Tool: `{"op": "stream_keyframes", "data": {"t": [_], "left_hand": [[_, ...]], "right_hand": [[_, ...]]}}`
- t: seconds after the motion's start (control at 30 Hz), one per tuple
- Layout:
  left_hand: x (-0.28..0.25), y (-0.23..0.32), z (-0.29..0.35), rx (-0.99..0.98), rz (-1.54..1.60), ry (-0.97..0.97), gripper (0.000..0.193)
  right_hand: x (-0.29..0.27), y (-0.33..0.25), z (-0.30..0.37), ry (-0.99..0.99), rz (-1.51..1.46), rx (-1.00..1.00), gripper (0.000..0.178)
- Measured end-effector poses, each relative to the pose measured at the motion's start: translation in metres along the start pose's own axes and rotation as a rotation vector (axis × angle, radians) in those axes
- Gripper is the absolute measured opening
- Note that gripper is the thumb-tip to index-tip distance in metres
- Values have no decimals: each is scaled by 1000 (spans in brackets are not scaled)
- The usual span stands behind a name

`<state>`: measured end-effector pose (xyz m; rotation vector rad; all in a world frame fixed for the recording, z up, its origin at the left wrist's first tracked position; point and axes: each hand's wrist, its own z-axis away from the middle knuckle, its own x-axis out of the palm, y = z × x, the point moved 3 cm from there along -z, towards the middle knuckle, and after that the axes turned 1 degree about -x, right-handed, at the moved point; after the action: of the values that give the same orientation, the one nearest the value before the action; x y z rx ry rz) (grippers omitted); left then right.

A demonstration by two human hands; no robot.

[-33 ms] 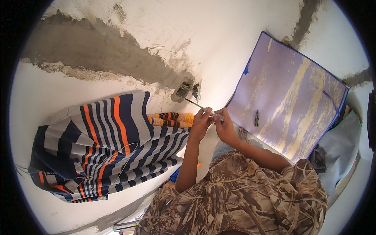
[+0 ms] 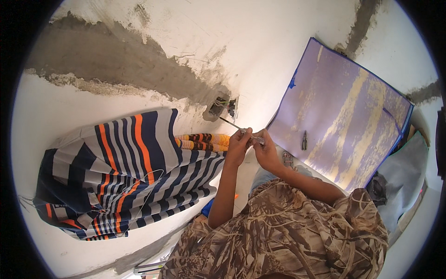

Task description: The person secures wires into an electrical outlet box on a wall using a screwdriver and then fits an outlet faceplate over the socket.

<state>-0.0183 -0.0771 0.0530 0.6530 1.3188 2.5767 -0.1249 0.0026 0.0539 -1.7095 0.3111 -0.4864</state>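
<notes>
A screwdriver (image 2: 230,123) with a thin dark shaft and a pale handle is held between my two hands. Its tip points up and left, toward a recessed wall box (image 2: 217,106) with loose wires, and stays apart from it. Closed around the front of the handle are the fingers of my left hand (image 2: 238,147). My right hand (image 2: 268,152) pinches the rear end of the handle, beside the left. The fingers hide part of the handle. A dark socket-like fitting (image 2: 232,107) sits at the right side of the wall box.
Striped cloth (image 2: 139,172) hangs at the left, with yellow-orange patterned fabric (image 2: 204,142) beside it. Pliers (image 2: 304,140) lie on a worn purple board (image 2: 320,107) at the right. A grey sheet (image 2: 404,176) and a dark bag (image 2: 377,189) are farther right. Grey plaster (image 2: 116,60) crosses the wall.
</notes>
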Motion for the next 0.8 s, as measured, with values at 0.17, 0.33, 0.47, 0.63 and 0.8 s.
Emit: {"op": "stream_keyframes", "data": {"t": [0.17, 0.33, 0.47, 0.63, 0.8], "left_hand": [[5, 2, 1, 91, -91, 59, 35], [17, 9, 9, 94, 153, -10, 36], [-4, 0, 2, 40, -24, 2, 39], [0, 2, 1, 82, -47, 37, 43], [11, 11, 7, 110, 171, -68, 43]], "right_hand": [[-11, -3, 0, -48, -284, 456, 25], [-13, 3, 3, -109, -202, 602, 26], [-1, -10, 4, 26, 116, 18, 27], [-11, -3, 5, -17, -253, 427, 26], [-13, -1, 6, -129, -297, 567, 25]]}}
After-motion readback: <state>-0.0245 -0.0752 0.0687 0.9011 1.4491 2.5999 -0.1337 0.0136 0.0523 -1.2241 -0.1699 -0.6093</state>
